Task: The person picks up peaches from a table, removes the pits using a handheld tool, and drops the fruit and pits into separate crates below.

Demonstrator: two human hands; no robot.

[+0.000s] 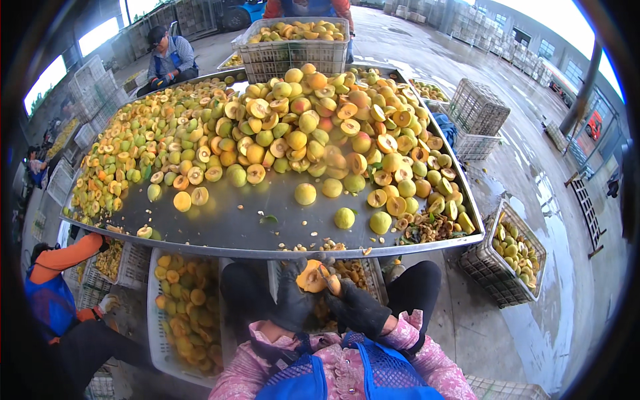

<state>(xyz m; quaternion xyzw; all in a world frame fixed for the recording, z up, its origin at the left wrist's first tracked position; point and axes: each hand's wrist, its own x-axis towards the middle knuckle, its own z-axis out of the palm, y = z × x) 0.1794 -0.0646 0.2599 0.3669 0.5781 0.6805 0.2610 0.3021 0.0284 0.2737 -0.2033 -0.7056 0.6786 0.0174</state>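
Over my lap, my left hand [291, 298], in a dark glove, is closed round a yellow peach half [309, 276] with its cut face up. My right hand [357, 305], also dark-gloved, is closed against it. A small hand tool [327, 275] with a thin dark end shows between the right fingers and the cut face; its exact kind is hard to make out. Just beyond lies the metal table [247, 223], with a big heap of peaches [293, 127], whole and halved. Beneath my hands a crate [375, 277] holds pits, partly hidden.
Left of my knees stands a white crate [155, 333] of peach halves. Another crate [490, 267] of fruit sits at the table's right corner. Brown scraps [430, 228] lie near that corner. A full crate [293, 60] rests on the far edge. Co-workers sit at left [50, 293] and far left [170, 60].
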